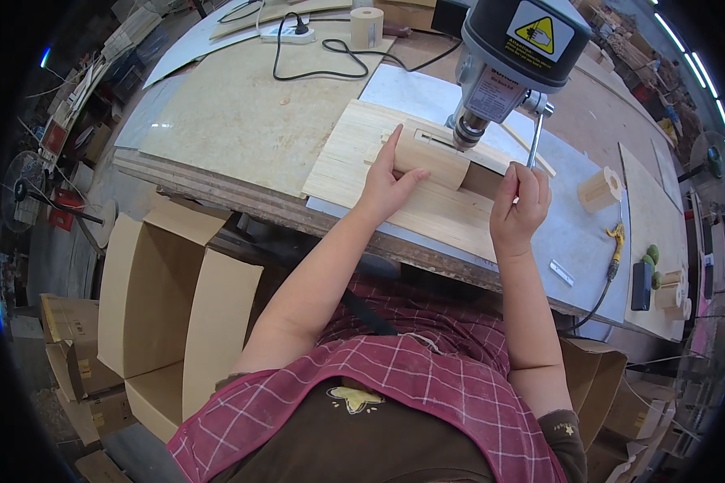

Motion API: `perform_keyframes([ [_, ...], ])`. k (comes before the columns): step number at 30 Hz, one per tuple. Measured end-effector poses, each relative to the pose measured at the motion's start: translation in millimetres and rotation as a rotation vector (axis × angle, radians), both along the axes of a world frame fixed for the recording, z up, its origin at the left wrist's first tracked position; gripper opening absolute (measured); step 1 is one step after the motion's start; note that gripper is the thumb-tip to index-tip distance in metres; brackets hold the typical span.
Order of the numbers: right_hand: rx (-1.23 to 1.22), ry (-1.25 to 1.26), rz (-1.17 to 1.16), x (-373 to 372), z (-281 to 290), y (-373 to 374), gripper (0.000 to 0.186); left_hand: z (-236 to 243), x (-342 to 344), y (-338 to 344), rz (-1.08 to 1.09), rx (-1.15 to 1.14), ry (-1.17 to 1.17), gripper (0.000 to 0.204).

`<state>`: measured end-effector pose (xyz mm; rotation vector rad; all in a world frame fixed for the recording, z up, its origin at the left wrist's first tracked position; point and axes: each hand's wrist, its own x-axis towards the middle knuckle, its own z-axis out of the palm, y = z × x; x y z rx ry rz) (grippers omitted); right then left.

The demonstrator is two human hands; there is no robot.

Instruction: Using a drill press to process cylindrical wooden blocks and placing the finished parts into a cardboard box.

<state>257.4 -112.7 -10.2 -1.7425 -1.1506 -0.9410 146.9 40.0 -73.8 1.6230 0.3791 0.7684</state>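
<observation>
Evenly lit, bright tube lights (pixel 705 76) upper right, black fisheye rim, bent edges

The wooden block (pixel 431 167) is showing a smooth, matt face; the plank (pixel 348 153) is displaying fine grain under a dull finish; the drill chuck (pixel 469 129) and lever (pixel 535 143) are gleaming as smooth, glossy metal; the drill housing (pixel 491 32) is looking sleek (plastic or painted metal, hard to tell); the apron (pixel 459 386) is appearing as matt, woven-looking cloth; the box (pixel 217 314) is presenting dull cardboard.
</observation>
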Motion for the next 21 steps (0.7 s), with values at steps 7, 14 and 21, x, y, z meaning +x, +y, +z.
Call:
perform_keyframes([
  [7,-0.125,-0.038,-0.016,-11.1,55.1,-18.8,0.006,6.3,-1.6,-4.3,-0.027,-0.054,0.003,0.076],
  [14,-0.094,0.138,-0.023,45.8,149.4,11.2,0.030,11.2,-7.3,-4.7,-0.008,-0.108,0.074,0.074],
  [21,-0.291,0.373,0.037,152.4,158.3,39.7,0.042,1.6,6.3,-17.7,-0.030,0.085,0.061,0.073],
])
